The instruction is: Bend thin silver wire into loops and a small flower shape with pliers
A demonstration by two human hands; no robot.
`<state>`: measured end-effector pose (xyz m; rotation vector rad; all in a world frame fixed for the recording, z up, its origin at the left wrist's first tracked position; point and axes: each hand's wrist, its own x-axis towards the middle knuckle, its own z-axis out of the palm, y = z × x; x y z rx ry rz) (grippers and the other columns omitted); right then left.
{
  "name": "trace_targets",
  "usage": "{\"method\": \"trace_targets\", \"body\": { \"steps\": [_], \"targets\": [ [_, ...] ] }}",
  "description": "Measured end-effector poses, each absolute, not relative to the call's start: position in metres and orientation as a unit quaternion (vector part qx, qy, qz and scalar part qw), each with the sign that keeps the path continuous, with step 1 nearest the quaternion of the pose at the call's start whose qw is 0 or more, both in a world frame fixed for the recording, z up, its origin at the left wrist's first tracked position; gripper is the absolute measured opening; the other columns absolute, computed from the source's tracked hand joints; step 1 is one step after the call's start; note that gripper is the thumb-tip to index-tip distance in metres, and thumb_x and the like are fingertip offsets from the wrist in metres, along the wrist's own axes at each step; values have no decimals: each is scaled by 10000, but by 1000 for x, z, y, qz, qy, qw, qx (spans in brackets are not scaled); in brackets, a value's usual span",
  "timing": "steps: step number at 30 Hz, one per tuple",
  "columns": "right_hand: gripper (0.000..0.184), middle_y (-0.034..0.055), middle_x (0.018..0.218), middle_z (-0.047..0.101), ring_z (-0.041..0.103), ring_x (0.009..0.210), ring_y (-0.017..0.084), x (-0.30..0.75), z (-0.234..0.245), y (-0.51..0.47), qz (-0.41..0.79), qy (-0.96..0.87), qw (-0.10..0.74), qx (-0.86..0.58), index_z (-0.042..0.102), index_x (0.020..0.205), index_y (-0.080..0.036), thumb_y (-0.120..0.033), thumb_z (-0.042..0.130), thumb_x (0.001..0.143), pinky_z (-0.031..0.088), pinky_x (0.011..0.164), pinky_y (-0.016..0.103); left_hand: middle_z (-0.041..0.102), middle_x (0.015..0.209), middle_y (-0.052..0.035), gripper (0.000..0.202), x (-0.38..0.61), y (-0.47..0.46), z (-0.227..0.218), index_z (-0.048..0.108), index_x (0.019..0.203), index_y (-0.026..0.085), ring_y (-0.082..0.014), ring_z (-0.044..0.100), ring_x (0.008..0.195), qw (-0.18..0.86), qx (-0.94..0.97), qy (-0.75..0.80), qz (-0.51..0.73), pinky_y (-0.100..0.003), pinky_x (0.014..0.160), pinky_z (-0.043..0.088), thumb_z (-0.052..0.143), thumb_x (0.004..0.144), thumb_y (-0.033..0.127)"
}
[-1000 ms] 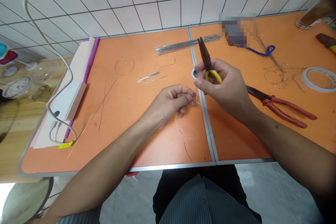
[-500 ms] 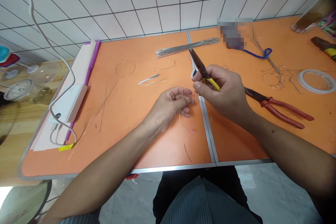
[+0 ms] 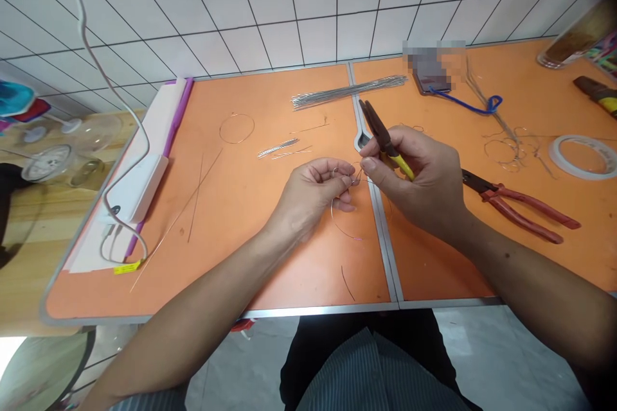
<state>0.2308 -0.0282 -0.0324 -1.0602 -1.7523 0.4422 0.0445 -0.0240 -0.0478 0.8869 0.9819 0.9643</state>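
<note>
My left hand (image 3: 311, 196) pinches a thin silver wire (image 3: 337, 215) between thumb and fingers, and the wire's curved end hangs below the hand over the orange table mat. My right hand (image 3: 419, 183) grips needle-nose pliers (image 3: 383, 138) with yellow handles. Their dark steel jaws point up and to the left, just above and to the right of the left fingertips. The two hands are close together but not touching. The right fingers hide most of the yellow handles.
Orange mats with a metal centre strip cover the table. A bundle of straight wires (image 3: 349, 92), a wire ring (image 3: 236, 128), red-handled pliers (image 3: 523, 213), tangled wire (image 3: 506, 151), a tape roll (image 3: 577, 157) and a white power bank (image 3: 137, 187) with a cable lie around.
The pliers' nose has swung down and closer to the wire in my left hand. My right hand has shifted slightly toward my left hand, and the left hand has barely moved.
</note>
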Motion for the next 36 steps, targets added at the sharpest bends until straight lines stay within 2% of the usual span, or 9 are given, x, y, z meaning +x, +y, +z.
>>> {"method": "trace_targets", "body": {
  "steps": [7,11,16,19,23,28,31,36],
  "targets": [
    [6,22,939,788,740,829,198,233,-31,-27,212,-726,502,-420,741,998,-257,-256,746,993,618,760,361,744,811,-27,122,44,-22,-48,759,883,125,-84,629,580,687,379,436,440,-221,517,600,813,774,115],
    [88,32,962,787,755,838,219,238,-35,-29,234,-710,523,-409,755,1054,-276,-358,723,1043,632,804,417,732,808,-17,161,41,-19,-47,755,880,125,-80,627,579,687,364,443,447,-224,526,608,846,747,120],
    [105,25,940,768,745,810,218,248,-32,-26,206,-688,555,-419,753,1039,-290,-379,700,1059,617,785,426,732,822,-17,184,36,-15,-47,760,880,127,-81,637,595,687,357,444,451,-224,539,615,874,735,137],
    [91,17,884,758,720,785,208,260,-27,-17,167,-738,496,-427,735,962,-272,-339,731,1024,572,727,385,714,789,-6,189,33,-13,-48,761,876,131,-81,634,600,684,360,441,457,-219,547,614,883,733,143],
    [115,43,847,745,690,767,231,277,-27,-6,33,-836,370,-404,735,955,-269,-361,723,1025,495,669,384,700,799,6,199,29,-9,-46,759,870,136,-72,629,592,683,368,431,460,-214,544,609,897,727,147],
    [171,68,972,792,734,896,262,289,-33,-4,-66,-873,266,-403,768,1024,-286,-426,680,1066,429,628,381,711,799,-2,193,26,-7,-42,757,866,130,-70,641,577,678,384,433,453,-200,544,593,889,725,131],
    [216,77,1003,804,742,939,278,291,-35,-5,-96,-880,233,-402,782,1025,-289,-445,645,1087,411,639,396,726,823,-8,191,25,-7,-40,760,873,132,-72,645,564,672,396,439,447,-214,549,597,882,725,135],
    [239,70,981,804,719,857,265,291,-37,-6,-143,-884,221,-386,775,979,-284,-458,647,1082,392,624,416,730,838,-12,163,25,-7,-41,777,875,143,-77,646,563,643,431,446,449,-225,555,591,861,735,140]
  ]
}}
